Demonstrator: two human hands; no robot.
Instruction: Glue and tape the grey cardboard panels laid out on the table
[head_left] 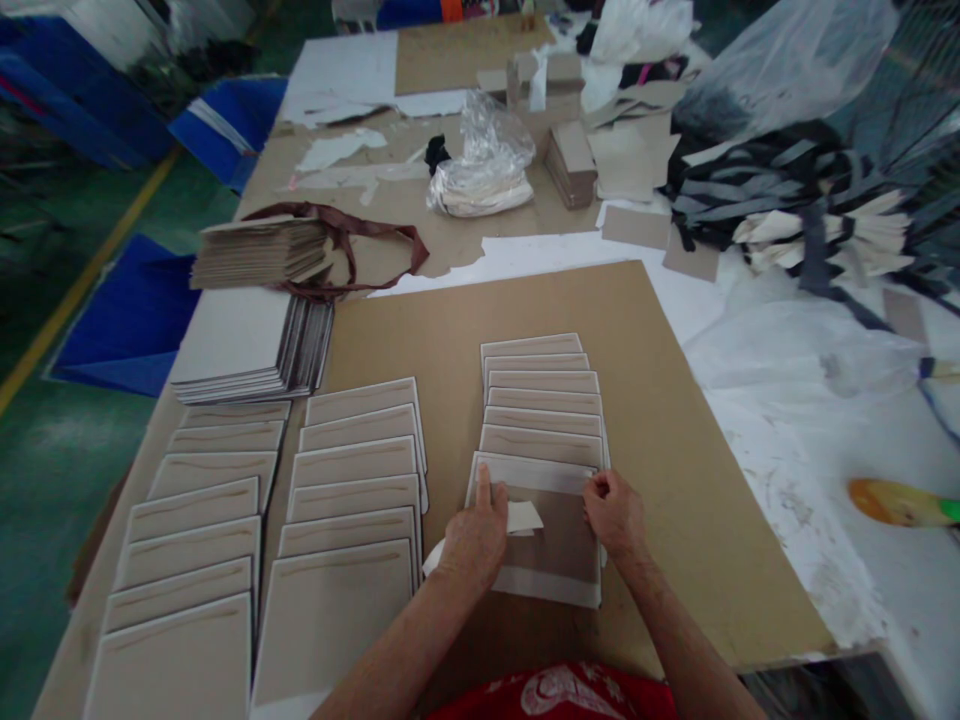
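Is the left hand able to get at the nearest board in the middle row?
Probably yes: the left hand is close to that board, which lies mostly uncovered; only the left forearm crosses its near corner.

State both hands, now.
Left hand: index finger extended on the panel between both hands; grip unclear.
Right hand: fingers curled closed at that panel's right edge.
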